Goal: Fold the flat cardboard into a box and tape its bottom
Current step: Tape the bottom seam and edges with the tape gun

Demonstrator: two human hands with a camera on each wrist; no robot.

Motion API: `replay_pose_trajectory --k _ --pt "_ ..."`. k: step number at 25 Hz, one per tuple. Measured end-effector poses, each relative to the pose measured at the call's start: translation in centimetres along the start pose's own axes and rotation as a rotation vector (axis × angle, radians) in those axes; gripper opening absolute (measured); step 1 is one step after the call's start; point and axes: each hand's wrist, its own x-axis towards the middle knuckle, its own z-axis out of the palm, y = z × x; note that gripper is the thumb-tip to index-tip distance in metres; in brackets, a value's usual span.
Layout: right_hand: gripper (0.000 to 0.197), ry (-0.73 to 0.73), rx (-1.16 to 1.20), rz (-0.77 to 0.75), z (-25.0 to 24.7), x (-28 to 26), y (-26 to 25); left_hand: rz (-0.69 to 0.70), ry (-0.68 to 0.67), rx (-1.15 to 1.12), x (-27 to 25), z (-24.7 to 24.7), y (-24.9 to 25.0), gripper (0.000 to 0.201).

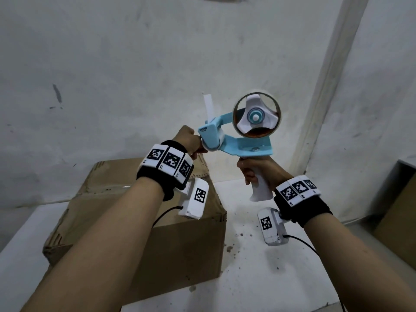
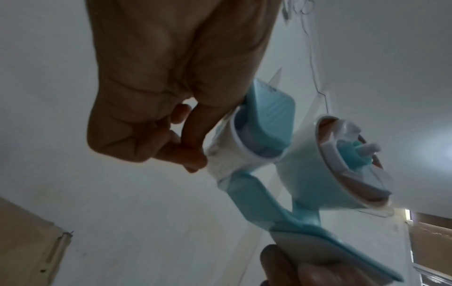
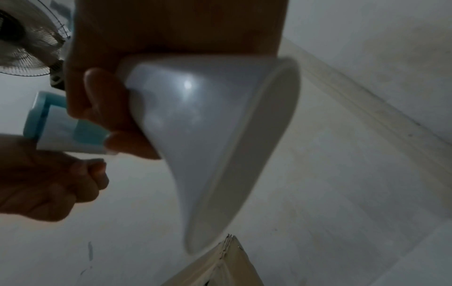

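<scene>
A folded brown cardboard box (image 1: 157, 233) stands on the white table (image 1: 270, 266), its top flaps closed, below my left forearm. Above and behind it I hold a light blue tape dispenser (image 1: 243, 140) in the air. My right hand (image 1: 254, 172) grips its white handle (image 3: 208, 135). The tape roll (image 1: 256, 115) faces me. My left hand (image 1: 189, 140) is curled, and its thumb and fingertips (image 2: 193, 160) pinch the tape end at the dispenser's front roller (image 2: 234, 147). A box corner (image 3: 220, 267) shows under the handle in the right wrist view.
A white wall rises close behind the table. Another open cardboard box (image 1: 400, 221) stands at the right edge. Dark specks lie on the table right of the folded box. A fan (image 3: 24, 38) shows in the right wrist view.
</scene>
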Motion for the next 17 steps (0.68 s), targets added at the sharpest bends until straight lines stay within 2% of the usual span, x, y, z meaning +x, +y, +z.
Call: replay_pose_trajectory --k 2,5,8,9,12,14,17 --pt "0.011 0.004 0.095 -0.008 0.1 -0.1 0.0 0.023 -0.026 -0.123 -0.5 0.3 0.5 0.037" --pt "0.018 -0.036 0.369 0.050 0.1 -0.2 -0.6 -0.017 -0.192 -0.406 -1.4 0.5 0.8 0.019" --pt "0.024 0.006 0.417 0.100 0.1 -0.1 -0.9 0.005 -0.244 -0.473 -1.7 0.9 0.5 0.012" --pt "0.027 0.020 0.416 0.117 0.2 -0.1 -0.9 0.035 -0.226 -0.445 -1.7 1.2 0.2 0.020" --pt "0.032 0.050 0.439 0.141 0.8 0.2 -1.1 0.132 -0.209 -0.353 -1.5 2.5 -0.6 0.060" --pt "0.032 0.066 0.447 0.146 1.3 0.4 -1.3 0.153 -0.223 -0.414 -1.4 3.3 -0.9 0.064" --pt "0.032 0.066 0.451 0.153 2.0 0.4 -1.8 0.187 -0.119 -0.575 -1.0 3.8 -0.8 0.056"
